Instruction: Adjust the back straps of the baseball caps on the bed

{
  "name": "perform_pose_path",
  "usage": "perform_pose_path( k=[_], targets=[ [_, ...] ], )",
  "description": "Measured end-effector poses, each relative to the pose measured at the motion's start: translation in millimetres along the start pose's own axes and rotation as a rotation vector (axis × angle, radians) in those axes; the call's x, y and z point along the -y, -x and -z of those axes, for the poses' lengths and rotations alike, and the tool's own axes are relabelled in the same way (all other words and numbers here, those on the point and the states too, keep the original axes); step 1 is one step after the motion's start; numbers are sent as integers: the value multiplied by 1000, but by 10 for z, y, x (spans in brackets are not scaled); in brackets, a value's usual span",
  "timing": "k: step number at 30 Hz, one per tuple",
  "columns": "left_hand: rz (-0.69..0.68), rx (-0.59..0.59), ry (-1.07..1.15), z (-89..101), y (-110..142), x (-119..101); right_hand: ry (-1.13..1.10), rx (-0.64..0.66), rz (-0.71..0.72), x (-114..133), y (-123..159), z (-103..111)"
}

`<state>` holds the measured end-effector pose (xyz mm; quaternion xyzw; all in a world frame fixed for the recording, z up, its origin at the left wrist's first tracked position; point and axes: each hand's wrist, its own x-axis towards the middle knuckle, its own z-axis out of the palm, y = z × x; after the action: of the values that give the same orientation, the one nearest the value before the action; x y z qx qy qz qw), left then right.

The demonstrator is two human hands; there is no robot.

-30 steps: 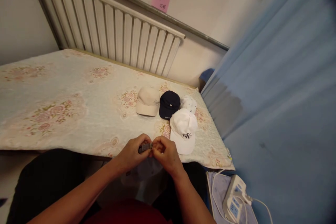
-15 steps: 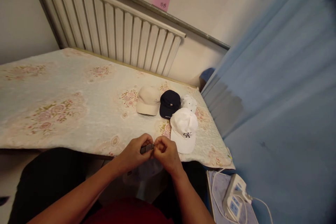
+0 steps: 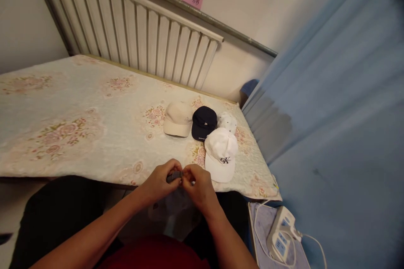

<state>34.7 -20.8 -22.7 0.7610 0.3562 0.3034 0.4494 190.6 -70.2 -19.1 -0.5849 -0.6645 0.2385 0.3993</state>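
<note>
Just off the bed's near edge, my left hand (image 3: 164, 181) is closed on a small dark grey object (image 3: 173, 177), narrow and band-like; its kind cannot be made out. Thumb and forefinger of my right hand (image 3: 198, 185) are pinched at the right end of that object, and the fingertips of both hands almost meet. A white cap with black "CK" letters (image 3: 221, 154) lies beyond my right hand. Behind it are a navy cap (image 3: 204, 122), a beige cap (image 3: 178, 118) and another white cap (image 3: 227, 122), partly covered.
The caps lie on a bed with a flowered cover (image 3: 120, 134). A radiator (image 3: 142, 29) runs along the wall. To the right hangs a blue curtain (image 3: 331, 113), above a power strip (image 3: 280, 235) with white cords. A clear plastic bag (image 3: 172, 210) is below my hands.
The view has tilted slightly. My left hand still holds the grey object, which has turned a little, and my right fingertips stay at its end. The caps have not moved.
</note>
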Motion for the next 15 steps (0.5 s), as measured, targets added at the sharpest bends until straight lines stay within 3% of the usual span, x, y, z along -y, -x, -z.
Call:
perform_pose_path(
  k=[3, 6, 10, 15],
  targets=[
    [2, 10, -15, -10, 5, 19, 138, 1, 57, -2, 3, -3],
    [-8, 17, -18, -19, 6, 52, 130, 0, 54, -18, -1, -33],
    [-38, 36, -11, -8, 8, 42, -24, 6, -15, -2, -3, -44],
    [4, 113, 76, 19, 26, -58, -366, 66, -203, -37, 20, -87]
  ],
)
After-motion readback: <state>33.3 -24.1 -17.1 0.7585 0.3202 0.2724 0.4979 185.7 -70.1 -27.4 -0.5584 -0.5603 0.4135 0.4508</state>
